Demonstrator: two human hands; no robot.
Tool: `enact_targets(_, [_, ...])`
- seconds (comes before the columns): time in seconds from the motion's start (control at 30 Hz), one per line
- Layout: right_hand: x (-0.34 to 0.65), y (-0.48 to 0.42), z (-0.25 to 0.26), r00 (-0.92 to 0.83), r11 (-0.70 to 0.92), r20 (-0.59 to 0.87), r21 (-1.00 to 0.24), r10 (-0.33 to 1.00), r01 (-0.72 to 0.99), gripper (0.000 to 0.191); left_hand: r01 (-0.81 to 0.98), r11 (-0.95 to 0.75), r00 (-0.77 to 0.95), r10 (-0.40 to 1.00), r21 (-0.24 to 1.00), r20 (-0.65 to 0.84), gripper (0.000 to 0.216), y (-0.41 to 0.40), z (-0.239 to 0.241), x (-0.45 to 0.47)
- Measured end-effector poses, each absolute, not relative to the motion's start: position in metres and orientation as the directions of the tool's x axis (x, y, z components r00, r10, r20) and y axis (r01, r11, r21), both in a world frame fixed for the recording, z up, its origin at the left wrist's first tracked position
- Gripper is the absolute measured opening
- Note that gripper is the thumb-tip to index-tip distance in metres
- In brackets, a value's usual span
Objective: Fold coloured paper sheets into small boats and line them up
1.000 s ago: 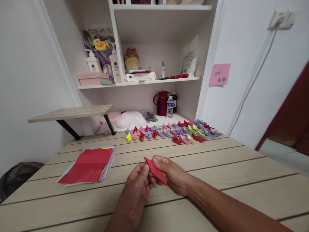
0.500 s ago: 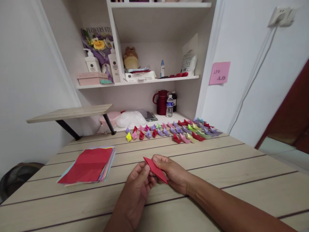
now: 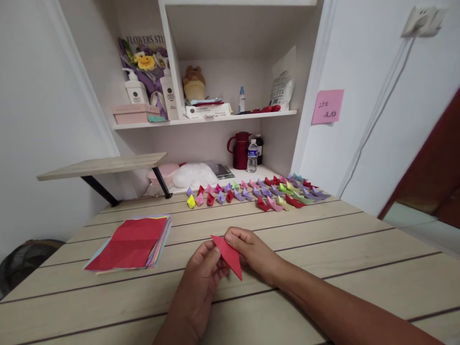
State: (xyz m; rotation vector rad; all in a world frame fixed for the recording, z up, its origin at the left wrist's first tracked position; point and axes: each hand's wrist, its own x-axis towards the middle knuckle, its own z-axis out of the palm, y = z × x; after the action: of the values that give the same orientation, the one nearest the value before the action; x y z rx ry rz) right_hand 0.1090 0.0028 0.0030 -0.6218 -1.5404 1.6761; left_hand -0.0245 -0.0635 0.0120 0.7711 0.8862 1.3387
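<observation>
A folded piece of red paper (image 3: pixel 230 258), pointed at both ends, is held above the table between my two hands. My left hand (image 3: pixel 205 268) pinches its left side with the thumb on top. At its upper right edge, my right hand (image 3: pixel 248 249) grips it between thumb and fingers; some fingers are hidden behind the paper. To the left lies a stack of coloured paper sheets (image 3: pixel 129 243) with a creased red sheet on top. Beyond my hands stand rows of small folded paper boats (image 3: pixel 263 204) in red, pink, purple, yellow and green.
A small raised wooden shelf (image 3: pixel 104 165) on black legs stands at the table's back left. Behind the boats, a red jug (image 3: pixel 240 151) and a water bottle (image 3: pixel 252 157) stand in the white cabinet (image 3: pixel 201 123). A pink note (image 3: pixel 327 106) sticks to the right wall.
The red paper has turned in my hands, showing a broader face, and its lower tip has shifted slightly left and down. Both hands still hold it.
</observation>
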Motion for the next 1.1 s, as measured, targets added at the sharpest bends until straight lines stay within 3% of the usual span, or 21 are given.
enact_targets(0.2, [0.113, 0.005, 0.007, -0.526, 0.286, 0.277, -0.956, 0.804, -0.067, 0.043, -0.378, 0.087, -0.049, 0.992, 0.922, -0.113, 0.030, -0.063, 0.013, -0.023])
enact_targets(0.37, [0.113, 0.005, 0.006, -0.501, 0.374, 0.323, -0.927, 0.803, 0.001, 0.042, -0.264, 0.075, -0.123, 0.986, 0.962, -0.111, 0.029, -0.060, 0.013, -0.022])
enact_targets(0.53, [0.112, 0.003, 0.007, -0.486, 0.449, 0.371, -0.892, 0.791, 0.048, 0.034, -0.154, -0.002, -0.330, 0.943, 0.988, -0.049, 0.019, -0.053, 0.010, -0.024])
enact_targets(0.63, [0.113, 0.004, 0.010, -0.370, 0.495, 0.431, -0.864, 0.823, 0.094, 0.022, -0.108, -0.055, -0.471, 0.882, 0.993, -0.002, 0.017, -0.051, 0.008, -0.026])
enact_targets(0.77, [0.118, 0.002, 0.017, -0.215, 0.573, 0.538, -0.804, 0.815, 0.161, 0.025, -0.080, -0.064, -0.573, 0.819, 0.995, 0.007, 0.019, -0.052, 0.008, -0.030])
enact_targets(0.93, [0.119, -0.011, 0.023, -0.339, 0.775, 0.706, -0.617, 0.622, 0.135, 0.017, -0.093, -0.062, -0.618, 0.786, 0.994, -0.009, 0.016, -0.054, 0.009, -0.033])
enact_targets(1.1, [0.111, -0.011, 0.017, -0.463, 0.705, 0.563, -0.672, 0.685, 0.225, 0.019, -0.117, -0.079, -0.614, 0.789, 0.990, -0.009, 0.016, -0.052, 0.008, -0.035])
